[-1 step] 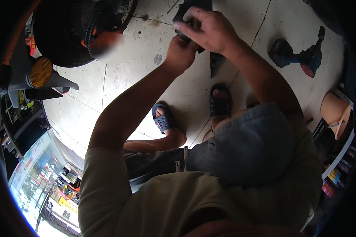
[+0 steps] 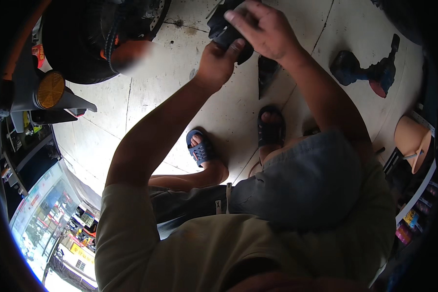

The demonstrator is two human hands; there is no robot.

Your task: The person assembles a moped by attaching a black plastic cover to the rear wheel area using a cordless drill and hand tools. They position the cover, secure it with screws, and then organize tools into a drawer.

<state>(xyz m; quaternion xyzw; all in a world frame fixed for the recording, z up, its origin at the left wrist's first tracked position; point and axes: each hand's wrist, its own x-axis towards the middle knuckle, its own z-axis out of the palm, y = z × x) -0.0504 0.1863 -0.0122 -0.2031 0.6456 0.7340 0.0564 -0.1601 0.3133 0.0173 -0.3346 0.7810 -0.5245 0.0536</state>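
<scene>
1. Currently, my left hand clasps the black part, thumb along its edge.
2. My right hand curves over it; whether those fingers grip, I cannot tell.
3. Held apart from the wheel to their left, the handling looks unfinished; what remains is unclear.
4. Right of both hands, the power tool lies unheld.

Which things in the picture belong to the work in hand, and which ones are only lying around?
Likely part of the work:
Black part, held by the left hand; the right hand is close by, contact unclear

Apparently just lying about, untouched:
Blue-and-black power tool on the floor
Dark pointed piece on the floor
Tan object at right
</scene>
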